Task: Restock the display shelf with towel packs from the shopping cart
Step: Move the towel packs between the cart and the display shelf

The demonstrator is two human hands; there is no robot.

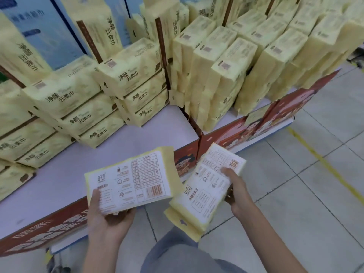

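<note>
My left hand grips a pale yellow towel pack from below, thumb on its white printed back label, held over the front edge of the display shelf. My right hand grips a second towel pack, label side up and tilted, over the floor beside the shelf corner. Several identical yellow packs lie stacked flat at the left and centre of the shelf. More packs stand on edge in rows on the right part. The shopping cart is out of view.
A bare strip of white shelf top runs along the front. Red printed skirting wraps the shelf edges. Blue boxes stand behind the stacks. Grey tiled floor with a yellow line lies to the right. My trouser leg is below.
</note>
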